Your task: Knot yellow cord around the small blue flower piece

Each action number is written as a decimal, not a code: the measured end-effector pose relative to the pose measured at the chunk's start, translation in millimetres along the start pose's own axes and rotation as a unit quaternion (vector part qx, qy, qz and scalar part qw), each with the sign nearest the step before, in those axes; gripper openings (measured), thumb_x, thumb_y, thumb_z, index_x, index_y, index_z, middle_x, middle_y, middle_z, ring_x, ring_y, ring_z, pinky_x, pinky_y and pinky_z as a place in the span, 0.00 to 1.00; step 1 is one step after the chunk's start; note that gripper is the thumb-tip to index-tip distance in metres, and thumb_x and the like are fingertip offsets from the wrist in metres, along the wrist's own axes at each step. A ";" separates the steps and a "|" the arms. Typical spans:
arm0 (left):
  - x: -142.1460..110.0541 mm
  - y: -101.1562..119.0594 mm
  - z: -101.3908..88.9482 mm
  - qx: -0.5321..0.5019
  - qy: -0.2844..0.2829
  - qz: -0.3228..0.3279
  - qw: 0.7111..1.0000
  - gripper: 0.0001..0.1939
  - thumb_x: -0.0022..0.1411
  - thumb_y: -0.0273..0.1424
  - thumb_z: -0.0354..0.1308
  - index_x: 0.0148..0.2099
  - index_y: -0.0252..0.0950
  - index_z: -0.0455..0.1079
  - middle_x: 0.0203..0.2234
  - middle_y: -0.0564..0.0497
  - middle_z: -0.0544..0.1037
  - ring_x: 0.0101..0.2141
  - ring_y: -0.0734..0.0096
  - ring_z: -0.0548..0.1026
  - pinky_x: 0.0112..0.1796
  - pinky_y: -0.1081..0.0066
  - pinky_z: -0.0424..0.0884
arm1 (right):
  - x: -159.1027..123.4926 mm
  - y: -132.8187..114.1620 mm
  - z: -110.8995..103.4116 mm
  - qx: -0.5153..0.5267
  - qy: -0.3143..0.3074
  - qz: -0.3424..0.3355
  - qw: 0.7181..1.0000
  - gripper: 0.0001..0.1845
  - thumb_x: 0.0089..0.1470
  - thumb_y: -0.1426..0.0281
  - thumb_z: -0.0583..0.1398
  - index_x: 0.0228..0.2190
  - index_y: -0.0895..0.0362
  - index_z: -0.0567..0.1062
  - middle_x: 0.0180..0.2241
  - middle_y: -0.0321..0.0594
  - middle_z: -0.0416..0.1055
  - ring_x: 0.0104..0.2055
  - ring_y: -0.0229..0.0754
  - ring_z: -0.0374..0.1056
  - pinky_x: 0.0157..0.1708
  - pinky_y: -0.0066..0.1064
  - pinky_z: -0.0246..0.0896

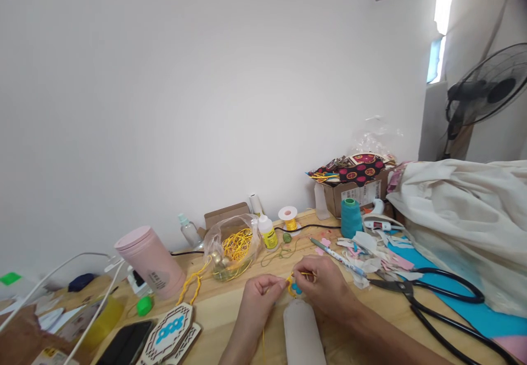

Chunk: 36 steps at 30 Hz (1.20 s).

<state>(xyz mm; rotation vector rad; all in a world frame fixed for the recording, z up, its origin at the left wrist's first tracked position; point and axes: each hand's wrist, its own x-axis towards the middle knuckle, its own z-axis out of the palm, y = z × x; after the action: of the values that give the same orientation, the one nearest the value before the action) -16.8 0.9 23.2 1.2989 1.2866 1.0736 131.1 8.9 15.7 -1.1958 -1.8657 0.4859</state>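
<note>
My left hand [263, 293] is closed in a pinch on yellow cord near the front of the wooden table. Close beside it, my right hand [323, 282] pinches the same yellow cord [291, 287], its fingertips almost meeting the left ones. Between the fingers shows a small blue and yellow piece [295, 287], partly covered. Directly below stands a pale, frosted rounded cylinder [302, 332]. A thin yellow strand hangs down beside my left wrist. Exactly how the cord is looped is too small to tell.
Black-handled scissors [407, 287] lie at right by fabric scraps [370, 250] and a teal thread cone [351, 219]. Behind are a glue bottle [267, 233], a bag of yellow cord [234, 247] and a wire spool [288, 219]. Left: pink tumbler [150, 260], phone [125, 343], octagonal wooden pieces [171, 329].
</note>
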 end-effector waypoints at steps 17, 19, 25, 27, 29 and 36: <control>-0.3 -3.5 -4.3 0.027 0.008 0.031 0.999 0.07 0.39 0.31 0.61 0.24 0.32 0.73 0.21 0.49 0.77 0.24 0.72 0.70 0.27 0.76 0.64 | -1.5 -3.3 -0.8 0.016 -0.022 -0.050 0.998 0.09 0.43 0.75 0.53 0.19 0.57 0.72 0.18 0.34 0.67 0.22 0.33 0.58 0.22 0.22 0.48; -0.3 -2.9 -3.1 0.048 0.010 0.037 0.998 0.07 0.39 0.31 0.61 0.24 0.32 0.73 0.20 0.49 0.77 0.23 0.71 0.70 0.27 0.76 0.64 | -1.6 -3.1 0.4 0.018 -0.019 -0.059 0.998 0.09 0.42 0.76 0.53 0.19 0.57 0.72 0.17 0.33 0.66 0.22 0.33 0.58 0.22 0.22 0.48; -0.4 -1.8 0.3 0.041 0.011 0.034 0.999 0.07 0.39 0.31 0.60 0.23 0.31 0.72 0.17 0.52 0.74 0.19 0.76 0.67 0.21 0.79 0.61 | -1.4 -0.8 4.3 0.031 0.020 -0.055 0.998 0.09 0.43 0.75 0.53 0.19 0.58 0.71 0.17 0.34 0.66 0.22 0.33 0.58 0.22 0.22 0.48; -0.5 -1.8 1.1 0.030 0.013 0.029 0.999 0.07 0.39 0.31 0.60 0.23 0.31 0.72 0.15 0.53 0.73 0.17 0.79 0.65 0.19 0.80 0.59 | -1.3 -0.4 4.7 0.033 0.033 -0.044 0.998 0.09 0.44 0.74 0.53 0.19 0.58 0.71 0.17 0.34 0.66 0.21 0.33 0.58 0.21 0.22 0.49; -0.4 -2.2 1.3 0.021 0.013 0.024 0.999 0.08 0.38 0.31 0.60 0.23 0.31 0.71 0.14 0.54 0.72 0.16 0.80 0.63 0.18 0.80 0.58 | -1.0 -0.1 4.7 0.041 0.038 -0.035 0.998 0.09 0.44 0.74 0.53 0.18 0.58 0.71 0.17 0.34 0.66 0.20 0.32 0.58 0.21 0.22 0.49; -0.7 -4.0 -0.3 -0.018 0.008 0.002 1.000 0.09 0.37 0.31 0.62 0.24 0.31 0.72 0.16 0.53 0.73 0.17 0.79 0.65 0.21 0.80 0.60 | 2.2 4.8 5.9 0.116 -0.002 0.029 0.993 0.11 0.44 0.72 0.51 0.18 0.60 0.71 0.17 0.34 0.65 0.19 0.32 0.57 0.18 0.21 0.49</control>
<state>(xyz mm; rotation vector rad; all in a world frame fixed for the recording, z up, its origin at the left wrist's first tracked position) -17.7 0.0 19.3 1.2689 1.2714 1.1059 128.6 13.8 10.0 -1.0951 -1.7275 0.7176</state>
